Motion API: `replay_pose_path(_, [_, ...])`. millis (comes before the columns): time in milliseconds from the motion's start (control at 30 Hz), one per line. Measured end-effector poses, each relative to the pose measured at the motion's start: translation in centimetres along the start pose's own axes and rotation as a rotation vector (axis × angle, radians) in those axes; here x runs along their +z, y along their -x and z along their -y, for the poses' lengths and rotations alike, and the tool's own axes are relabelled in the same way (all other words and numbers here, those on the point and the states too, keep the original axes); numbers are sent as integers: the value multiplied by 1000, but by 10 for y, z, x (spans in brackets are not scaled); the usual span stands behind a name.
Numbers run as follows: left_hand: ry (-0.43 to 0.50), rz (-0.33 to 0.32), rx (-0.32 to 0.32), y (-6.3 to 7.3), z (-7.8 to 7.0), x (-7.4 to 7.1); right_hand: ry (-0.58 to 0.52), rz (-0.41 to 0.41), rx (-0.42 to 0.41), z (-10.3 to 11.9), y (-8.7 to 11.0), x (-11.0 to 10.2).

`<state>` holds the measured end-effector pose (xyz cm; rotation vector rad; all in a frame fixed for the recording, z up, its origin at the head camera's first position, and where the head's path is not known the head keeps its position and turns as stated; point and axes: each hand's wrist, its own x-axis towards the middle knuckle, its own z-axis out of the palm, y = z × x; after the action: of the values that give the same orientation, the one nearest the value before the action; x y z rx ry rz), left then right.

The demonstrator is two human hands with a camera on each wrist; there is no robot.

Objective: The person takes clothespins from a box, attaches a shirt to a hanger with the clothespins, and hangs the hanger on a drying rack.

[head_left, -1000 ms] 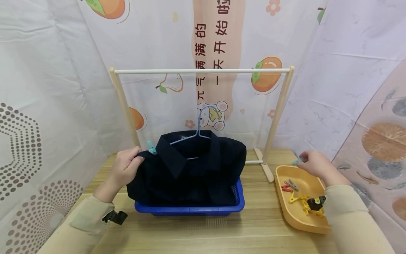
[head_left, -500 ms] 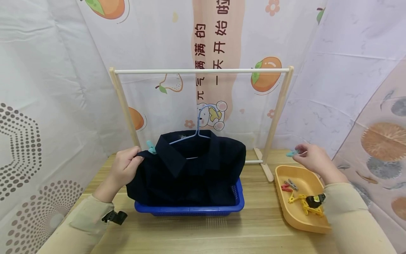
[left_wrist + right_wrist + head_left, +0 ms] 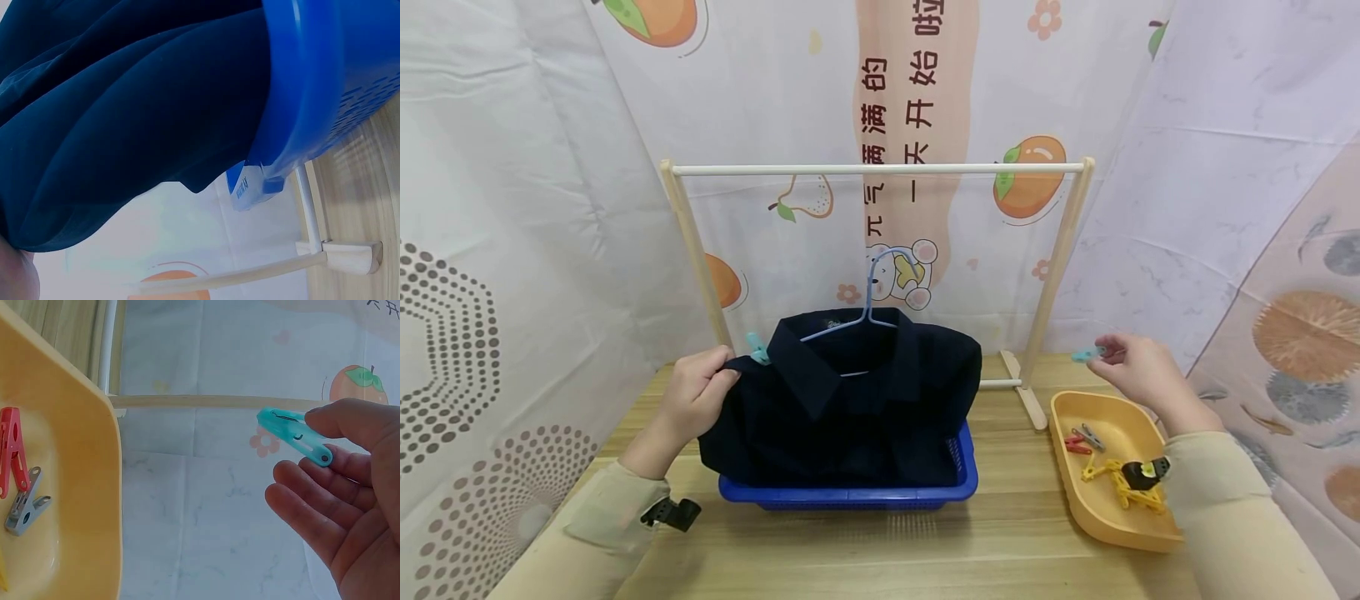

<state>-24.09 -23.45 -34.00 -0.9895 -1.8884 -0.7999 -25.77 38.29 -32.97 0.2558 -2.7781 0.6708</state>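
Shirt [image 3: 850, 433] on its hanger [image 3: 870, 292] rests in the blue basket [image 3: 850, 495], first clip [image 3: 758, 350] fixed beside the collar [image 3: 808, 375], your left hand [image 3: 694, 393] gripping it nearby and your right hand [image 3: 1142, 373] pinching a second clip [image 3: 294, 433], apparently leaving the opposite shoulder [image 3: 947, 350] unclipped and everything off the rail [image 3: 880, 168].

shirt [image 3: 850, 437]: dark navy | hanger [image 3: 870, 312]: pale blue | basket [image 3: 850, 495]: deep blue | clothespins [image 3: 292, 434]: turquoise | tray [image 3: 1120, 425]: yellow-orange | clips [image 3: 26, 502]: red, grey, yellow | rail [image 3: 880, 168]: white | posts [image 3: 1060, 262]: pale wood | sleeves [image 3: 1232, 500]: beige | counter [image 3: 1007, 517]: tan, wood-grained | left curtain [image 3: 557, 225]: white, brown-dotted | backdrop [image 3: 775, 100]: white, orange fruit, pink flowers
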Motion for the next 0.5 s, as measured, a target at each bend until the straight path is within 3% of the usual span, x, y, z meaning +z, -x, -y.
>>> replay_pose_path(500, [-9, 18, -26, -1, -3, -2, 2, -98, -66, 9, 0, -3])
